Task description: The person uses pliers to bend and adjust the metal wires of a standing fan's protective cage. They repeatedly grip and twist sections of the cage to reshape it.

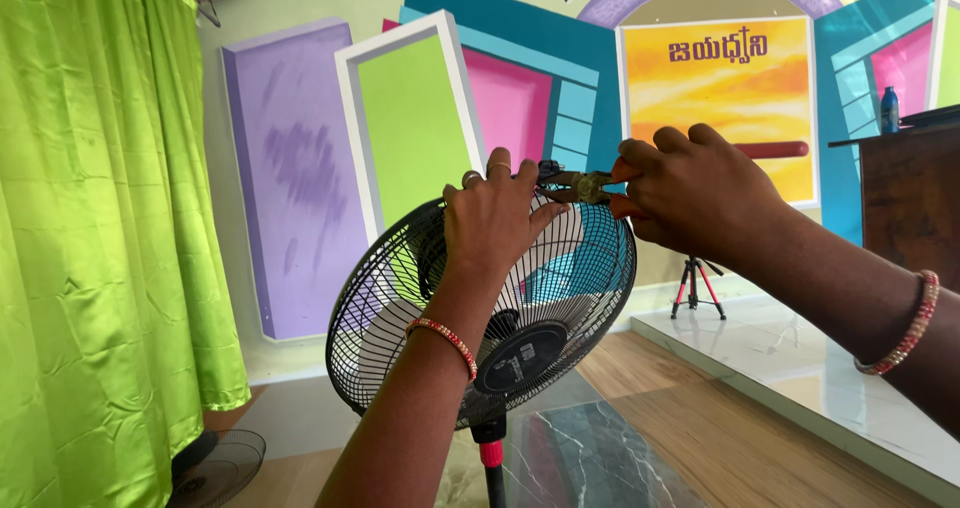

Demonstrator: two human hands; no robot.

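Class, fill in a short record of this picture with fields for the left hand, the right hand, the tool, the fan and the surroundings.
Left hand: left hand rests on the top rim of the fan's guard.
Right hand: right hand grips pliers.
Tool: pliers, orange handles, nose at the guard's top edge.
Fan: black pedestal fan, wire guard on, tilted upward.
Surroundings: green curtain at left, a second fan guard on the floor, small tripod behind.

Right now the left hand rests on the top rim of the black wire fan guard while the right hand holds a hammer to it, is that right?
Not quite. The head view shows the right hand holding red-handled metal pliers, not a hammer. The left hand does rest on the top rim of the black wire fan guard.
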